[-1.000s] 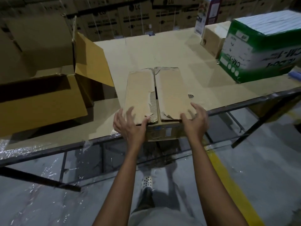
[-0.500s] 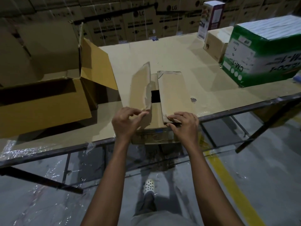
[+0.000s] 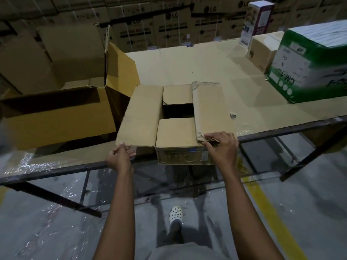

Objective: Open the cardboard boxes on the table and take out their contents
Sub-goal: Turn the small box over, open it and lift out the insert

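Observation:
A small brown cardboard box (image 3: 183,155) sits at the near edge of the table (image 3: 197,64). Both of its long outer flaps are folded outward. My left hand (image 3: 120,156) pinches the near corner of the left flap (image 3: 142,113). My right hand (image 3: 221,145) grips the near end of the right flap (image 3: 210,107). The two short inner flaps (image 3: 176,131) still lie flat, with a dark gap (image 3: 178,110) between them. What the box holds is hidden.
A large open cardboard box (image 3: 56,117) stands just left of the small one. At the right are a green-and-white carton (image 3: 308,66), a brown box (image 3: 262,51) and a tall white-and-purple box (image 3: 257,21). Stacked cartons line the back wall.
The two long flaps were shut a second ago. My left hand lifted and laid the left flap outward, and my right hand pulled the right flap open.

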Available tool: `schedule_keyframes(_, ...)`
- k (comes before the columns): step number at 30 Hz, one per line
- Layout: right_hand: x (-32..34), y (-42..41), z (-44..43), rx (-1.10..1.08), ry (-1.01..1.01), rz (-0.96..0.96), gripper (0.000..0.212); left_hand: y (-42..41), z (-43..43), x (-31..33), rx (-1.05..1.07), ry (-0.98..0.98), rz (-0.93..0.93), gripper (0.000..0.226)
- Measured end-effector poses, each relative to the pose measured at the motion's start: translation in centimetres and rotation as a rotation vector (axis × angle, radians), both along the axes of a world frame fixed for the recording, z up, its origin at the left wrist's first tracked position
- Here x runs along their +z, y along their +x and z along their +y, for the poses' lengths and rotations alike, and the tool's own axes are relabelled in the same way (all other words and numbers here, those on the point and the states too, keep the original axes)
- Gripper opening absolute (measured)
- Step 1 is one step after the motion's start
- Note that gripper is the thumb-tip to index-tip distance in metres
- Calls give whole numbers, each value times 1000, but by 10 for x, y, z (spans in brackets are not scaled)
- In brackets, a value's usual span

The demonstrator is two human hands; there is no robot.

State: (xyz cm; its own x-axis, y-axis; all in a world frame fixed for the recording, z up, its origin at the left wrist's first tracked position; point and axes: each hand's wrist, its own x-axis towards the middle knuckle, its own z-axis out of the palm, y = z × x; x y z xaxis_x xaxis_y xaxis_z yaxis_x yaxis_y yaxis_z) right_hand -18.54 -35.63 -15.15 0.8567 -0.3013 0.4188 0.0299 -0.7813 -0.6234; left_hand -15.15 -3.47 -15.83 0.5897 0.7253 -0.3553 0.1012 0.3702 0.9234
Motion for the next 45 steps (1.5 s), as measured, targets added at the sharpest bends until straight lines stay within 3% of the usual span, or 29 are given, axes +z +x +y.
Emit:
schedule_keyframes(3, 0, 0, 0, -4, -1, -5, 30, -5, -1, -5, -3, -6, 116, 34)
schedule_keyframes(6, 3, 0, 0, -2, -13, 1, 30, -12, -17, 19, 90, 316, 211, 42)
schedule_keyframes(10, 16, -1, 0, -51, -5, -110, 24, -15, -56, 44, -99, 874, -51, 28)
schedule_keyframes(12, 29, 0, -4, -96, 25, -206, 20, -12, -77, 45, -237, 978, -163, 23)
schedule_keyframes(17, 53, -1, -42, -194, 333, -382, 23, -3, -124, 28, -475, 957, -237, 19)
schedule_keyframes(23, 50, -11, -81, -478, 776, -342, 32, 0, -143, 6, -568, 963, -177, 19)
schedule_keyframes(30, 11, -17, -83, -634, 950, -22, 69, 0, -145, 3, -560, 962, -136, 18)
schedule_keyframes(32, -3, -15, -76, -641, 1013, 83, 61, 1, -143, 0, -565, 957, -119, 17)
schedule_keyframes(34, -12, -14, -73, -618, 954, 175, 38, 3, -142, 0, -569, 893, -109, 17)
schedule_keyframes(37, -5, -14, -70, -574, 705, 266, 50, 5, -142, 9, -552, 778, -132, 15)
schedule_keyframes(40, 14, -10, -67, -493, 450, 136, 51, 14, -144, 24, -595, 738, -133, 11)
schedule_keyframes(45, 51, 14, -39, -200, 258, 7, 39, 50, -140, 47, -697, 869, -166, 6)
